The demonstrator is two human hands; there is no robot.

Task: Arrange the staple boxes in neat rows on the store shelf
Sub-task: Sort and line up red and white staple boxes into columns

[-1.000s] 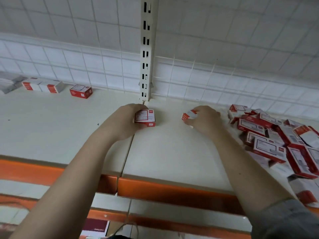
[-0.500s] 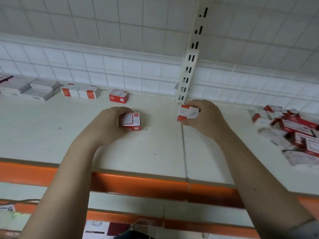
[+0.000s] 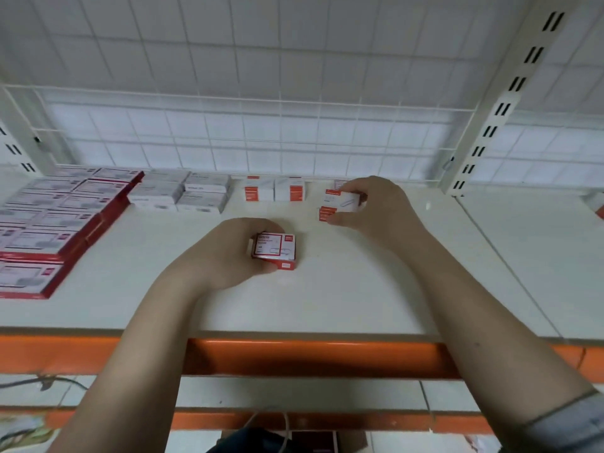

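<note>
The left hand [image 3: 225, 256] had its grip curled round a red-and-white staple box [image 3: 274, 250], label up, low over the shelf [image 3: 343, 299]. The right hand [image 3: 369, 204] pinched another box [image 3: 343, 199] above one lying flat [image 3: 327, 213], apparently to stack it. Just left of that grip stood the back row [image 3: 274, 192], which these boxes seemed meant to extend; farther left lay larger flat packs [image 3: 49, 220].

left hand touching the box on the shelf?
Touching. The head view shows the left hand with fingers and thumb curled round the red-and-white staple box.
</note>
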